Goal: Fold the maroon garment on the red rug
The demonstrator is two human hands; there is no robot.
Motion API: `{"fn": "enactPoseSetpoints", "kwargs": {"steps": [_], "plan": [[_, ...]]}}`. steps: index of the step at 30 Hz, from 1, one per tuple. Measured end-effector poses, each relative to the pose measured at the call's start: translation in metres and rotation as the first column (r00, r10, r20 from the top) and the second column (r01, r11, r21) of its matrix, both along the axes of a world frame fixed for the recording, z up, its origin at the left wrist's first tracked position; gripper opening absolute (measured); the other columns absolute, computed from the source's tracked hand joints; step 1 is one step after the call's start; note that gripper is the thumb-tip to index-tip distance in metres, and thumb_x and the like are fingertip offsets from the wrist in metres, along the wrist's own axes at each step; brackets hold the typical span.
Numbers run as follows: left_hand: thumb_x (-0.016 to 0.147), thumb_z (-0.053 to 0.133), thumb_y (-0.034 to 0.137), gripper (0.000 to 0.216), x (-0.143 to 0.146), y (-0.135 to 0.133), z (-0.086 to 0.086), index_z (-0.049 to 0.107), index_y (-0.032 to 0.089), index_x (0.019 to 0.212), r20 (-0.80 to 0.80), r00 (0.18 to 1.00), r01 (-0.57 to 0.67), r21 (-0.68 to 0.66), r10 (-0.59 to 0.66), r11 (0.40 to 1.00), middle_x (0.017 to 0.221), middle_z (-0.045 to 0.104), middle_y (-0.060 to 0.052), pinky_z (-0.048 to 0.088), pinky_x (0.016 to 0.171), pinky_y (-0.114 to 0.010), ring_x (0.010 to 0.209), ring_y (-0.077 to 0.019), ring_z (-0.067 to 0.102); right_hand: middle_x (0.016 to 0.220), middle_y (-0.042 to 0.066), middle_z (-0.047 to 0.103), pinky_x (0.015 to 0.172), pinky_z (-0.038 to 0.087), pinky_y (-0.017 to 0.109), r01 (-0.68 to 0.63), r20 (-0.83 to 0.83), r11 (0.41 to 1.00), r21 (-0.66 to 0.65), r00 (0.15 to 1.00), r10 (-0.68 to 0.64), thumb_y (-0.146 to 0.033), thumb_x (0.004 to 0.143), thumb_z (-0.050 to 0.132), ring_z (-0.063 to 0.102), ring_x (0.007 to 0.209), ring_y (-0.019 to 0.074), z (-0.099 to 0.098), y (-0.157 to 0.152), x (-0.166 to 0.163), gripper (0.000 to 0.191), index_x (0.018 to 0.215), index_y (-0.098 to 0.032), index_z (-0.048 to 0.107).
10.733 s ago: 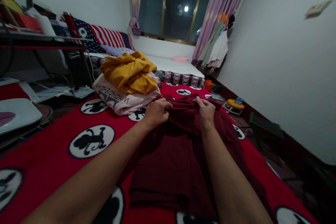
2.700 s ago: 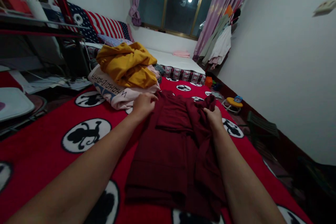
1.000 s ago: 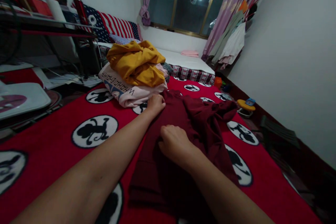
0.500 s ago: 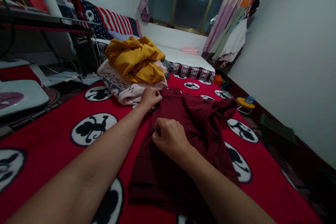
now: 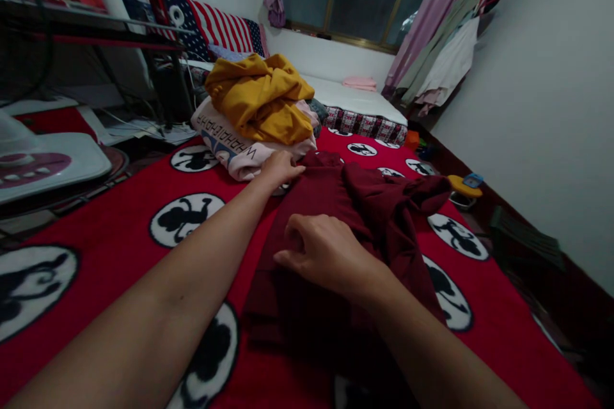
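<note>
maroon garment (image 5: pixel 319 198) lies lengthwise on the red blanket (image 5: pixel 119 230), seemingly pinned flat for smoothing. left hand (image 5: pixel 281 168) rests on its eleven o'clock corner; pinching or not, i cannot tell. right hand (image 5: pixel 326 254) presses mid-cloth, half-curled, gripping nothing. clothes pile (image 5: pixel 259 102) crowds eleven o'clock; bare blanket opens toward three and nine.

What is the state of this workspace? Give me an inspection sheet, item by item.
Surface: red blanket with round black-and-white prints.
Job's things: dark red garment lies on the blanket, bunched on its right side.
Clutter: yellow garment piled on a pink garment beside it.
Hands: left hand on the dark red garment's far left edge; right hand on its middle, fingers curled; grip unclear for both.
Cables: cables under the desk at left.
Surroundings: window, mattress, hanging clothes, white wall.
</note>
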State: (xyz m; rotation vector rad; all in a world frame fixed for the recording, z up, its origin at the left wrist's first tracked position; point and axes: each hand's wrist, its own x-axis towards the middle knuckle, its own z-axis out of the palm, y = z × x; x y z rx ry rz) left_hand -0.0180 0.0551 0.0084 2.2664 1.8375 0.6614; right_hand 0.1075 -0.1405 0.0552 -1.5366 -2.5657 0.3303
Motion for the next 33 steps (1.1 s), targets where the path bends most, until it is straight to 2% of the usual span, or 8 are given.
{"fn": "enactPoseSetpoints", "kwargs": {"steps": [3, 6, 9, 13, 17, 22, 27, 33], "plan": [[0.069, 0.073, 0.053, 0.040, 0.001, -0.001, 0.005, 0.073, 0.016, 0.084, 0.027, 0.993, 0.118, -0.103, -0.116, 0.988, 0.083, 0.073, -0.009, 0.050, 0.071, -0.028, 0.082, -0.0240, 0.068, 0.088, 0.008, 0.072, 0.060, 0.039, 0.028, -0.153, 0.148, 0.980, -0.131, 0.974, 0.172, -0.062, 0.071, 0.070, 0.066, 0.076, 0.0234, 0.011, -0.017, -0.009, 0.047, 0.091, -0.019, 0.067], [0.063, 0.081, 0.030, 0.035, 0.002, 0.000, 0.005, 0.072, 0.017, 0.095, 0.059, 0.978, 0.208, -0.120, -0.202, 0.971, 0.098, 0.074, -0.008, 0.050, 0.073, -0.026, 0.086, -0.0217, 0.068, 0.091, 0.012, 0.073, 0.058, 0.040, 0.030, -0.195, 0.223, 0.966, -0.173, 0.947, 0.231, -0.043, 0.079, 0.067, 0.068, 0.078, 0.0256, 0.010, -0.026, -0.021, 0.031, 0.094, -0.015, 0.068], [0.067, 0.074, 0.018, 0.023, 0.000, 0.001, 0.006, 0.074, 0.016, 0.089, 0.101, 0.977, 0.202, -0.151, -0.188, 0.968, 0.088, 0.074, -0.007, 0.050, 0.068, -0.025, 0.077, -0.0199, 0.068, 0.088, 0.010, 0.073, 0.055, 0.036, 0.028, -0.204, 0.176, 0.971, -0.123, 0.959, 0.224, -0.019, 0.080, 0.055, 0.068, 0.076, 0.0229, 0.006, -0.027, -0.026, 0.018, 0.089, -0.016, 0.070], [0.067, 0.068, 0.014, 0.009, -0.002, -0.005, 0.017, 0.074, 0.019, 0.073, -0.004, 0.983, 0.178, -0.195, -0.182, 0.965, 0.073, 0.072, -0.004, 0.049, 0.064, -0.025, 0.071, -0.0193, 0.067, 0.080, 0.006, 0.073, 0.051, 0.028, 0.026, -0.236, 0.043, 0.967, -0.098, 0.970, 0.241, -0.022, 0.077, 0.056, 0.066, 0.070, 0.0189, -0.004, -0.022, -0.026, 0.013, 0.079, -0.018, 0.068], [0.070, 0.066, 0.018, 0.013, 0.011, -0.020, 0.023, 0.075, 0.021, 0.080, -0.211, 0.977, 0.023, -0.054, -0.034, 0.998, 0.091, 0.073, -0.008, 0.051, 0.075, -0.029, 0.091, -0.0257, 0.067, 0.080, 0.000, 0.072, 0.052, 0.028, 0.023, -0.301, -0.131, 0.938, -0.170, 0.951, 0.281, -0.042, 0.078, 0.064, 0.063, 0.068, 0.0151, -0.029, -0.011, -0.024, 0.022, 0.084, -0.021, 0.066], [0.089, 0.046, 0.023, 0.032, 0.033, -0.008, 0.017, 0.069, 0.023, 0.112, -0.177, 0.984, 0.014, 0.248, 0.031, 0.969, 0.112, 0.066, -0.009, 0.052, 0.081, -0.031, 0.101, -0.0241, 0.065, 0.081, 0.000, 0.071, 0.053, 0.030, 0.022, -0.286, -0.242, 0.935, -0.208, 0.942, 0.234, -0.054, 0.077, 0.065, 0.063, 0.069, 0.0141, -0.050, -0.002, -0.025, 0.034, 0.088, -0.022, 0.065], [0.083, 0.055, 0.022, 0.029, 0.046, 0.026, 0.018, 0.070, 0.022, 0.109, -0.365, 0.919, 0.220, 0.160, -0.149, 0.962, 0.114, 0.066, -0.009, 0.050, 0.085, -0.032, 0.105, -0.0255, 0.063, 0.083, 0.002, 0.072, 0.054, 0.032, 0.023, -0.280, -0.241, 0.940, -0.195, 0.943, 0.231, -0.048, 0.080, 0.063, 0.065, 0.072, 0.0166, -0.047, -0.006, -0.025, 0.029, 0.091, -0.022, 0.066], [0.081, 0.053, 0.017, 0.027, 0.047, 0.034, 0.022, 0.072, 0.018, 0.100, -0.429, 0.876, 0.293, 0.114, -0.219, 0.949, 0.109, 0.067, -0.012, 0.047, 0.087, -0.032, 0.105, -0.0261, 0.061, 0.082, 0.003, 0.073, 0.052, 0.031, 0.023, -0.289, -0.226, 0.942, -0.171, 0.942, 0.248, -0.044, 0.080, 0.061, 0.066, 0.072, 0.0172, -0.045, -0.006, -0.025, 0.027, 0.090, -0.020, 0.067]]}}
